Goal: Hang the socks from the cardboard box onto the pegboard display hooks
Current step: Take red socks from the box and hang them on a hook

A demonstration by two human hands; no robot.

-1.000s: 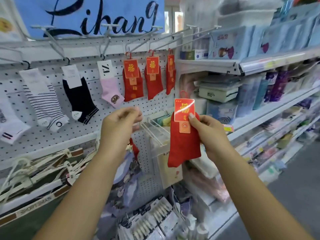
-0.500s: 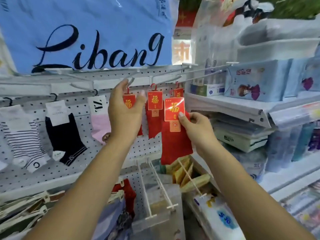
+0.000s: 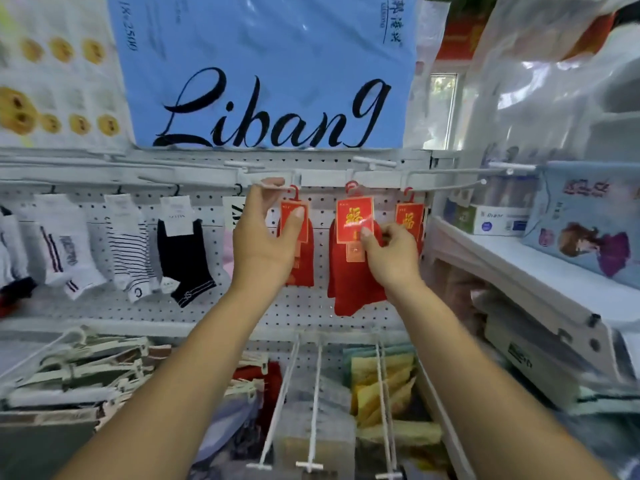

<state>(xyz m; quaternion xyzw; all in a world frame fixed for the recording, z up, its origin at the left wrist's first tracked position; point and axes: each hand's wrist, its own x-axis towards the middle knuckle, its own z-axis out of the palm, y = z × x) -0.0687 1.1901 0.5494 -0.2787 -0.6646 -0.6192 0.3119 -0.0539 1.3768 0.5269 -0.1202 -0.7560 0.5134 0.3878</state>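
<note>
A right hand (image 3: 391,258) pinches the glossy card (image 3: 355,216) of a red sock pair (image 3: 353,285), whose plastic hanger (image 3: 351,187) sits up at the pegboard (image 3: 311,306) hooks. The left hand (image 3: 263,244) touches a neighbouring hung red sock (image 3: 304,265); whether its grip closes is unclear. The pair looks light and limp. The stiff card, likely slick, seems the best hold.
</note>
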